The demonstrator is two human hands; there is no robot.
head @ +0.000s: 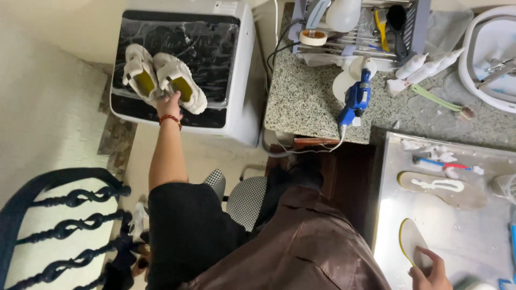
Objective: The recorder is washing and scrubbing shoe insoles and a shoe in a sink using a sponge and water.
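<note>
My left hand point(167, 103) reaches out to the left and grips a pair of cream shoes point(161, 79) with yellow linings by their heels, resting them on the dark glass lid of a white machine point(236, 70). A red bead bracelet sits on that wrist. My right hand point(430, 271) lies at the bottom right on a metal tray point(392, 215), its fingers touching a pale insole with a yellow edge point(413, 239). A second insole point(443, 189) with a line of white paste lies higher on the tray.
A granite counter point(306, 102) holds a blue glue gun point(355, 99), white tubes, a tape roll and a grey rack of tools. A toothbrush point(441, 164) lies on the tray. A white basin stands at the top right. A black iron railing point(64, 225) is at the lower left.
</note>
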